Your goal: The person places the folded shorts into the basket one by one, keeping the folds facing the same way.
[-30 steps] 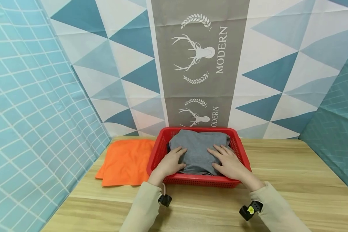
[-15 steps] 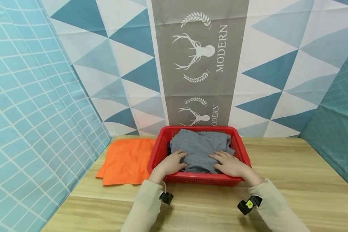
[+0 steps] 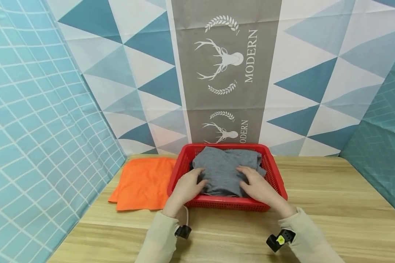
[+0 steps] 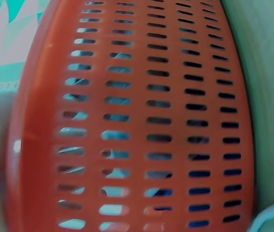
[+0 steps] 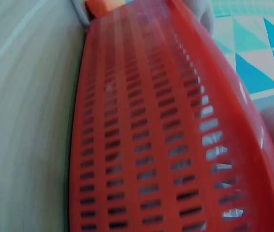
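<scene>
Head view: a red basket (image 3: 273, 171) sits on the wooden table (image 3: 332, 197) against the patterned backdrop, with a grey garment (image 3: 222, 170) folded inside it, filling most of the space between the slotted walls. The left hand (image 3: 185, 188) reaches over the near rim and lies on the garment's left edge with fingers curled into the cloth; the right hand (image 3: 256, 186) does the same on the right edge, fingers bent over a fold. An orange cloth (image 3: 141, 184) lies flat just left of the basket, its edge touching or slipping under the basket's side. To the right of the basket the tabletop runs open to the teal wall. Left wrist view: only the basket's near wall (image 4: 141, 121) shows, close and blurred, with table beside it. Right wrist view: the same wall (image 5: 146, 145) slants across, with bare wood to its left.
</scene>
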Tool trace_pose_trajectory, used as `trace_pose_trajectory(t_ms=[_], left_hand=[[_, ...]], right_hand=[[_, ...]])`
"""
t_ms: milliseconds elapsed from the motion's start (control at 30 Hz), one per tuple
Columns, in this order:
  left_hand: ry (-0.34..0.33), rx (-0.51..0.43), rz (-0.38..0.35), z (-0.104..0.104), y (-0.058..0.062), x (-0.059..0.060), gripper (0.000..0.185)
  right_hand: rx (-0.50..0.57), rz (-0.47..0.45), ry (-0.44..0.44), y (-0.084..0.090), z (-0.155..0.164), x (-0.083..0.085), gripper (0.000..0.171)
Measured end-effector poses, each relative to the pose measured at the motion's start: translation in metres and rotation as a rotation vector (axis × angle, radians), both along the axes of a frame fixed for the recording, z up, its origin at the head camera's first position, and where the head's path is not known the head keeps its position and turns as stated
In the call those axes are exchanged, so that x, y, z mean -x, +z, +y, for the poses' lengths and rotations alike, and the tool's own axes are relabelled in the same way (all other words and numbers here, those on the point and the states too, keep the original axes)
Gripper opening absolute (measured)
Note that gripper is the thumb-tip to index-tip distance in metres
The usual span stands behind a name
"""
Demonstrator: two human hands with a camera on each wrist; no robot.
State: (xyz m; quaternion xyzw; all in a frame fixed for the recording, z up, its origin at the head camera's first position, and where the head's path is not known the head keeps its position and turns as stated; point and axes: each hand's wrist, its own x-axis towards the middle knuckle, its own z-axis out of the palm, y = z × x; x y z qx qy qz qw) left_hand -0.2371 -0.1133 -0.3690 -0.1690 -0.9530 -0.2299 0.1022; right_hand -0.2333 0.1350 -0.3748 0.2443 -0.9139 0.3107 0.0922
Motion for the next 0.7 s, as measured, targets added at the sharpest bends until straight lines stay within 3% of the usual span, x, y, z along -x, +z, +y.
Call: trace_pose_trajectory(t_ms=[267, 567, 700], left_hand=[[0.063, -0.06, 0.099, -0.021, 0.009, -0.014, 0.042], [0.154, -0.121, 0.12, -0.047, 0.016, -0.023, 0.043], [0.193, -0.165, 0.097, -0.058, 0.018, -0.026, 0.043]], right_hand=[[0.116, -0.058, 0.015, 0.007, -0.02, -0.015, 0.044], [0.154, -0.07, 0.032, 0.01, -0.036, -0.028, 0.043], [0.164, -0.094, 0.052, 0.009, -0.044, -0.033, 0.042]])
